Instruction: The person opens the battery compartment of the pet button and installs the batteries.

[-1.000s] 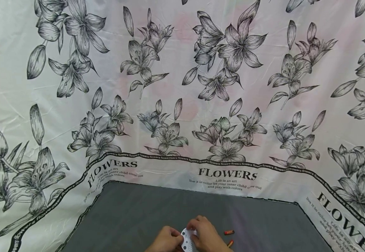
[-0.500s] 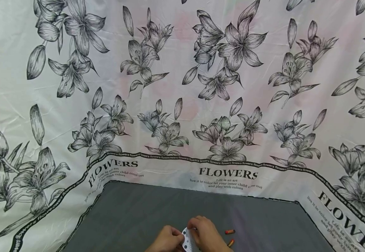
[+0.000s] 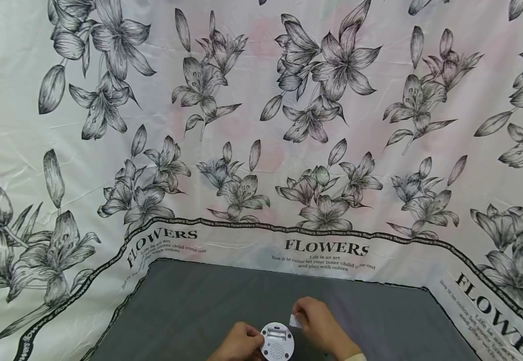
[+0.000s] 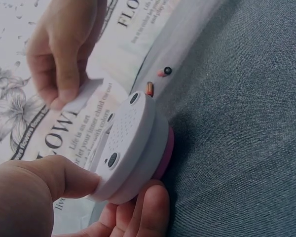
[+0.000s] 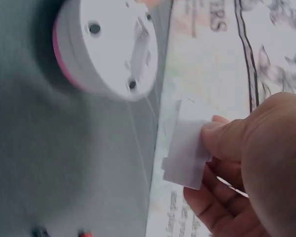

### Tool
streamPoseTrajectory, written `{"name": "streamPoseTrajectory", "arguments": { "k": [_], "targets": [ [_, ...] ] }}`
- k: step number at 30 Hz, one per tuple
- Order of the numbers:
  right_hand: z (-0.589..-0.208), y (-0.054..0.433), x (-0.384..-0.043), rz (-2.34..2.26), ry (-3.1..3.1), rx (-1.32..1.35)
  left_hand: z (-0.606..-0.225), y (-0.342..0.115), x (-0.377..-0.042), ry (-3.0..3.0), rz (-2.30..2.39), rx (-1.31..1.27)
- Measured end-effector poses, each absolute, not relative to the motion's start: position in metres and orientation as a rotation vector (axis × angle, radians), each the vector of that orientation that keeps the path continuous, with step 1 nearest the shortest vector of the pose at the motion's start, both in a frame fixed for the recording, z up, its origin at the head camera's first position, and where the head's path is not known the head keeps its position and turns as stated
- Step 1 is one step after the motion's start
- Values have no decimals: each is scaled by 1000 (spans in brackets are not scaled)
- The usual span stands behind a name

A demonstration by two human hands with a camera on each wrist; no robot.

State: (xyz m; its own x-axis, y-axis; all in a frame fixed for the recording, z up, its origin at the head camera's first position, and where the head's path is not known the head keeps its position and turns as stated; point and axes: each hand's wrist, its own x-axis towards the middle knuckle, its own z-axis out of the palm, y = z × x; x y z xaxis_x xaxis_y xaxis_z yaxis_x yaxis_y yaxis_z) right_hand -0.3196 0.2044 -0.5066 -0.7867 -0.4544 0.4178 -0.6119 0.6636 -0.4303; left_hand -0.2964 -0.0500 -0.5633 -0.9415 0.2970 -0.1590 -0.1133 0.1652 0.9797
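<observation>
A round white device (image 3: 279,349) with a pink edge lies with its underside up, showing dotted speaker holes, dark round feet and an uncovered battery compartment (image 3: 277,334). My left hand (image 3: 240,342) grips its left side; in the left wrist view the thumb (image 4: 74,180) presses the top face while other fingers are underneath. To the right of the device, my right hand (image 3: 319,326) pinches a thin white battery cover (image 5: 186,150) between thumb and fingers, apart from the device. Two small batteries (image 4: 149,89) lie on the table beyond the device in the left wrist view.
The dark grey tabletop (image 3: 189,306) extends around both hands. A white curtain (image 3: 243,245) printed with black flowers and lettering rises along its back and sides. My right hand and forearm hide the batteries in the head view.
My right hand has lifted the cover off the device and moved right with it, baring the battery compartment. My left hand keeps its hold on the device.
</observation>
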Motion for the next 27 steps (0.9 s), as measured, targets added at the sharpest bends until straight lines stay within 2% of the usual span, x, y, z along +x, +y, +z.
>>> {"name": "streamPoseTrajectory", "arguments": {
  "k": [10, 14, 18, 20, 27],
  "targets": [
    [-500, 261, -313, 839, -2751, 695, -563, -49, -297, 2138, 1833, 161],
    [-553, 315, -343, 807, -2723, 860, -563, -50, -298, 2127, 1832, 150],
    [-618, 370, -382, 847, -2879, 790, -563, -51, -298, 2118, 1833, 148],
    [-629, 382, -386, 887, -3019, 618, -563, -51, -298, 2123, 1837, 157],
    [-637, 400, -378, 894, -3249, 278, -563, -50, -297, 2146, 1845, 164]
  ]
}}
